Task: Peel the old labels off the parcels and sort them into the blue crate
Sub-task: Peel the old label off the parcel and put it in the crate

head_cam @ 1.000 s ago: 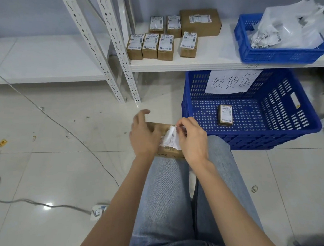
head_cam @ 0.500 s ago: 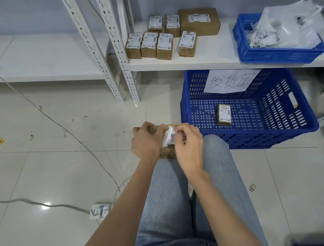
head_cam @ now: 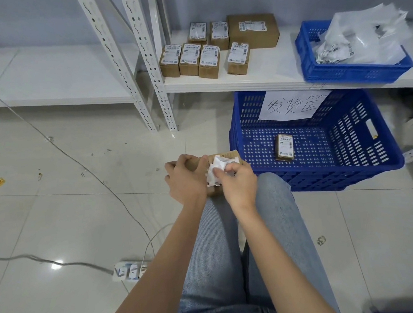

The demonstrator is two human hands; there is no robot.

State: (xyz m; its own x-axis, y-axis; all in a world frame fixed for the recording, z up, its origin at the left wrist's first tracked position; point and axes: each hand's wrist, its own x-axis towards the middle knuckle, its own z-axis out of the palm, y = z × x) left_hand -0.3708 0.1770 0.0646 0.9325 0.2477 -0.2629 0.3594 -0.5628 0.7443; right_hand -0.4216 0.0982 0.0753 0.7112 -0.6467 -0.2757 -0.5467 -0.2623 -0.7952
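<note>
Tiled floor, white shelf (head_cam: 268, 79) behind. Cardboard parcel (head_cam: 226, 156) on knees beside blue crate (head_cam: 357, 173). Left hand (head_cam: 186, 178) grips parcel; right hand (head_cam: 237, 181) fingers pinch crumpled label (head_cam: 216, 167). Label thin, probably tears easily; pull from lifted edge. Box light, stiff.

A white shelf (head_cam: 280, 75) is carrying labelled cardboard parcels (head_cam: 203, 59) and a small blue basket (head_cam: 353, 72), up beyond the gripped box. The tiled floor (head_cam: 61, 221) is bearing the blue crate (head_cam: 343, 174) just right of the grip, and a power strip (head_cam: 129, 271) down-left.
</note>
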